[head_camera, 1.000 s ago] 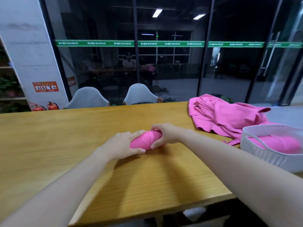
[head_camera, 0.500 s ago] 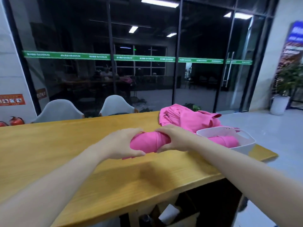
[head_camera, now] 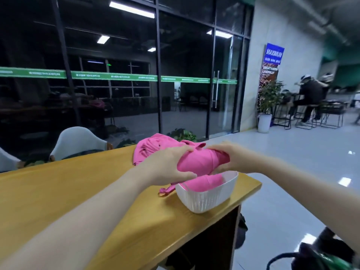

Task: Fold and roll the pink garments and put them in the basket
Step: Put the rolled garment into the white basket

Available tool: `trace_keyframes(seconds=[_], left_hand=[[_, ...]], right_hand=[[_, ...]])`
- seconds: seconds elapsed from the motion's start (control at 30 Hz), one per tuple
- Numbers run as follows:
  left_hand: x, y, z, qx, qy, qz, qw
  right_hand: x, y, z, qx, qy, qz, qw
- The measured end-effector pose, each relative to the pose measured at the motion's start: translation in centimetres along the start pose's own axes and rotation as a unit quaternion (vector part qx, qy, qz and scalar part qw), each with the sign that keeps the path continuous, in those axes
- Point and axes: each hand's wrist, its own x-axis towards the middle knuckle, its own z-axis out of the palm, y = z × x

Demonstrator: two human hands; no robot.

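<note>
Your left hand (head_camera: 167, 164) and right hand (head_camera: 229, 160) each clasp one end of the rolled pink garment (head_camera: 200, 162), fingers curled over the top and thumbs beneath, and you hold it in the air just above the white slatted basket (head_camera: 204, 197) at the centre of the frame. A second ago the same roll lay on the wooden table (head_camera: 78, 191) under both hands, near the middle of the board; half a second ago it was lifted and moving toward the basket; it has since travelled to the table's right-hand end and your view has swung with it. Rolling therefore appears finished for this piece, and what remains is judged to be the lowering into the basket. One rolled pink piece (head_camera: 206, 183) already lies inside the basket, so the incoming roll will likely need to settle beside or on top of it. Behind your hands, toward the far edge of the table, a heap of unfolded pink garments (head_camera: 153, 147) awaits, and a pink strap end (head_camera: 165, 190) trails on the wood just left of the basket. The basket stands near the table's corner. The room beyond shows dark glass partitions with a green band (head_camera: 116, 76) across them, a pale chair (head_camera: 78, 142) at centre left, a potted plant (head_camera: 266, 106) by a blue banner (head_camera: 272, 61) at right, and seated people (head_camera: 309, 96) at far right.
</note>
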Motion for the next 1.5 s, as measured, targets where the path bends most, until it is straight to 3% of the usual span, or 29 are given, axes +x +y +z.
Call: trace_keyframes(seconds=[0.43,0.8,1.0,1.5], left_hand=[[6.2,1.0,7.0,-0.026,-0.037,0.013,0.999],[5.4,-0.3,8.3,-0.125,-0.1,-0.021,0.987],[5.1,-1.2,8.0,-0.099,-0.178,-0.022,0.979],[6.2,-2.0,7.6,-0.09,-0.234,-0.018,0.968]], right_hand=[[-1.0,8.8,2.0,0.097,-0.013,0.077,0.992],[0.0,9.4,3.8,0.136,-0.086,0.071,0.984],[-0.1,9.0,3.6,0.145,-0.121,0.066,0.98],[-0.8,10.0,4.0,0.138,-0.179,0.064,0.972]])
